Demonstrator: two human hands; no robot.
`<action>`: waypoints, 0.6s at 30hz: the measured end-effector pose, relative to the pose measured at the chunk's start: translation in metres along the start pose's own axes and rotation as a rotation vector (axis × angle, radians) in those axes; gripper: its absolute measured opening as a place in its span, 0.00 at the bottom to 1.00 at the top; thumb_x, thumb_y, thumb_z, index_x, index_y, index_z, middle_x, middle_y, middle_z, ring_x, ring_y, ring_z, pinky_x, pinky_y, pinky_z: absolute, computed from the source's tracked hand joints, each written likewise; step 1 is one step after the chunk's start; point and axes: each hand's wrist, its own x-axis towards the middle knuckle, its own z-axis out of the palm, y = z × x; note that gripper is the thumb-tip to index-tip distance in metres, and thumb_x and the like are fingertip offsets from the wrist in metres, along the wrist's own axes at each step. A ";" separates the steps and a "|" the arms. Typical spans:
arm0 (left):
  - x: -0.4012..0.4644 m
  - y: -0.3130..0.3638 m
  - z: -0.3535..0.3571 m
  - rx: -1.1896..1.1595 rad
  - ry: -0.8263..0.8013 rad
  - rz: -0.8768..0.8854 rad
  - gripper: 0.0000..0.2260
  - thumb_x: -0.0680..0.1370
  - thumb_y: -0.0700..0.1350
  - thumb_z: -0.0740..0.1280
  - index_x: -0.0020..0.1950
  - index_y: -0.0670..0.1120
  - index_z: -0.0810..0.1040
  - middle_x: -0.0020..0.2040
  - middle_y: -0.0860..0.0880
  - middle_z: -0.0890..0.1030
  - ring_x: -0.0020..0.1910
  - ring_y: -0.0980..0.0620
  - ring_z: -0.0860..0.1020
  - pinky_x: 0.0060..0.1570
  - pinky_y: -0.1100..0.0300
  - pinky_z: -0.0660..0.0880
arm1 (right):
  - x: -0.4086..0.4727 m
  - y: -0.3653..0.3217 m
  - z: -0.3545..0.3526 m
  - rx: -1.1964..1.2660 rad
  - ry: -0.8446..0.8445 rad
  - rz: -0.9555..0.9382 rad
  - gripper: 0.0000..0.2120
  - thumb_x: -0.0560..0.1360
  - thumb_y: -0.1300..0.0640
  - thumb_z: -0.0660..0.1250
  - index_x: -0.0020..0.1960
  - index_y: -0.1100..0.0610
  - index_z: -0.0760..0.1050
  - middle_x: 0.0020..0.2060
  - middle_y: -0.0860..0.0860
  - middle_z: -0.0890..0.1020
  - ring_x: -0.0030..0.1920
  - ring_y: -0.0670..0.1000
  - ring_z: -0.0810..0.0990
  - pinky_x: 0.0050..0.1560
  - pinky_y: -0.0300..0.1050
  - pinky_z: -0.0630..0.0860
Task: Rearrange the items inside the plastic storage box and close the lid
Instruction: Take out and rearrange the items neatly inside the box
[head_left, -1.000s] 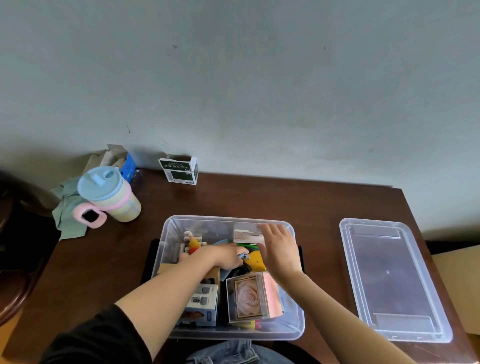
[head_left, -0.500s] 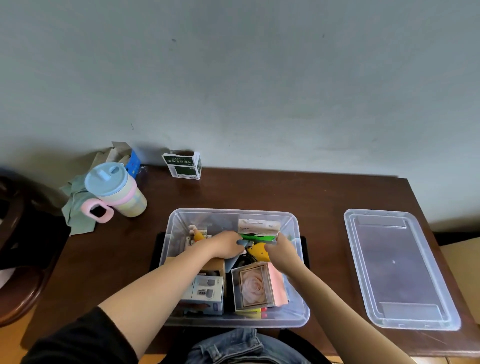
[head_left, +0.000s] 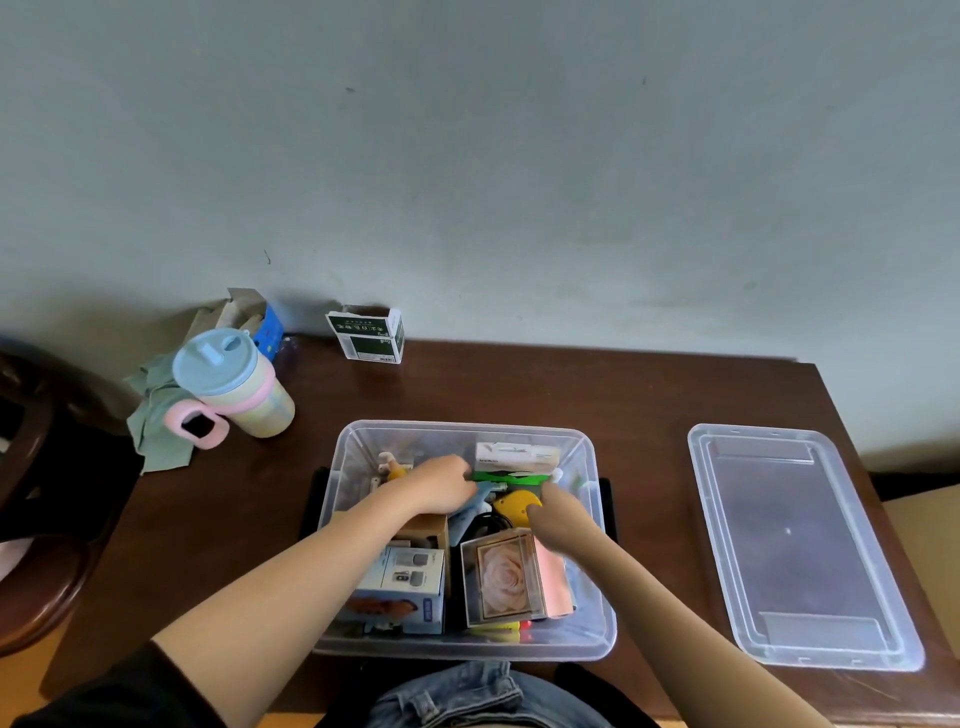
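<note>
The table (head_left: 545, 395) holds the clear storage box (head_left: 592, 639) in the middle, and its lid (head_left: 800, 545) lies flat well to the right, still off. Both hands are down inside the box. A moment ago the right hand (head_left: 558, 512) was flat and spread; now it has curled down by the yellow thing (head_left: 517, 505), but I cannot tell if it holds it. The left hand (head_left: 441, 483) stays curled on a blue thing (head_left: 480, 493). So the sorting is still going on.
</note>
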 end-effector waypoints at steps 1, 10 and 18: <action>-0.003 -0.002 -0.001 0.045 -0.014 0.010 0.16 0.81 0.48 0.56 0.57 0.43 0.79 0.50 0.44 0.81 0.48 0.47 0.78 0.46 0.55 0.71 | 0.001 -0.001 0.002 -0.050 -0.021 0.003 0.10 0.78 0.63 0.54 0.56 0.64 0.70 0.52 0.60 0.76 0.50 0.57 0.75 0.47 0.46 0.72; -0.036 -0.029 -0.027 0.037 0.004 0.075 0.17 0.82 0.48 0.58 0.71 0.48 0.70 0.68 0.50 0.74 0.63 0.52 0.73 0.63 0.55 0.70 | 0.033 -0.011 0.014 0.009 -0.069 0.115 0.07 0.74 0.55 0.61 0.45 0.59 0.73 0.46 0.56 0.78 0.46 0.53 0.75 0.43 0.42 0.71; -0.047 -0.038 -0.025 -0.007 -0.030 0.051 0.19 0.81 0.51 0.59 0.72 0.51 0.67 0.68 0.49 0.73 0.64 0.53 0.73 0.63 0.59 0.70 | 0.039 -0.007 0.014 -0.043 -0.026 0.068 0.23 0.73 0.46 0.66 0.63 0.59 0.71 0.57 0.56 0.79 0.52 0.54 0.77 0.49 0.44 0.75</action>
